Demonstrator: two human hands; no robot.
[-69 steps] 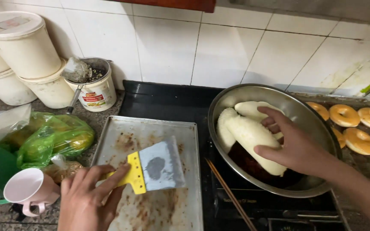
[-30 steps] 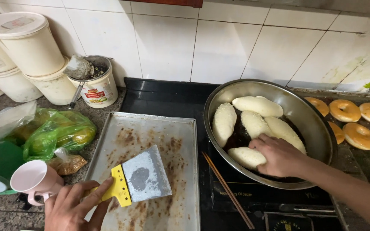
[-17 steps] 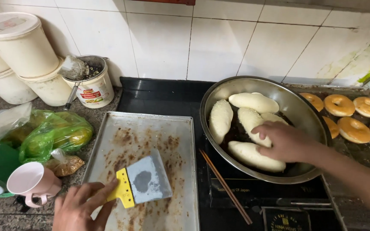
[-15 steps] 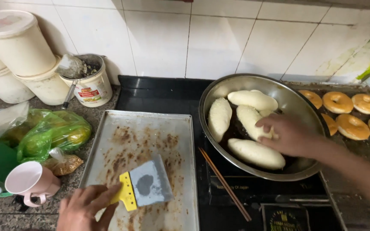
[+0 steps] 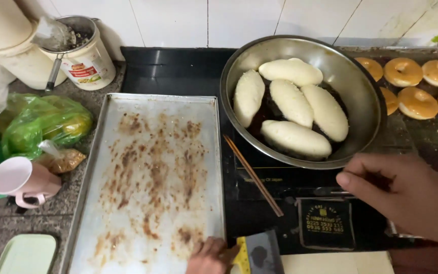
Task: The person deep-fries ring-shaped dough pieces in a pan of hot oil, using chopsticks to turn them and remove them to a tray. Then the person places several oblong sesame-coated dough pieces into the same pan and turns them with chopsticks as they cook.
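Left hand [image 5: 210, 256] clamped on the scraper [image 5: 257, 252] — right hand [image 5: 399, 194] loosely curled, holding nothing.

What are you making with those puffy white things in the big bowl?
Five long pieces of dough lie in dark liquid in a metal pan on the stove. The left hand holds a yellow-handled scraper at the near edge of a stained baking tray. The right hand hovers beside the pan, holding nothing. Ring doughnuts sit to the right.

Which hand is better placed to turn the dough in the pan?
Probably the right hand: it is empty, just below the pan holding the dough. The left hand grips a scraper.
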